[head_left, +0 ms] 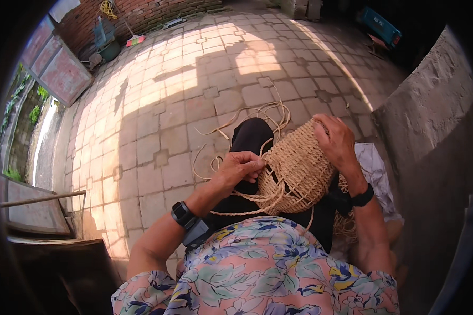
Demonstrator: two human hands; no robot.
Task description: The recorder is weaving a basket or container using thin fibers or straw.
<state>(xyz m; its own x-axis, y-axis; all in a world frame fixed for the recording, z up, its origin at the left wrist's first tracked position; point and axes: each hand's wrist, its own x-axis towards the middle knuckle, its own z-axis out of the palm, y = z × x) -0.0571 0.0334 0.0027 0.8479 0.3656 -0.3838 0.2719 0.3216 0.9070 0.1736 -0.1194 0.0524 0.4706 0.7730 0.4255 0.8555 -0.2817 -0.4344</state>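
Observation:
On my lap rests a tan woven straw basket (299,163), tilted, with loose twisted cords (263,198) hanging from its near left side. My left hand (245,167) is at the basket's left edge, thumb and fingers pinched together on a strand of straw cord. Curled over the far right rim is my right hand (335,137), its fingertips partly hidden behind the weave. More long loose strands (268,113) trail past my dark-trousered knee (251,134) to the paving.
A pile of straw cord (345,223) and a pale cloth (376,168) lie at my right, beside a rough grey wall (431,100). Paving tiles (163,136) spread ahead. Far off stand a dustpan (135,40), a green bucket (109,51) and a blue vehicle part (381,26).

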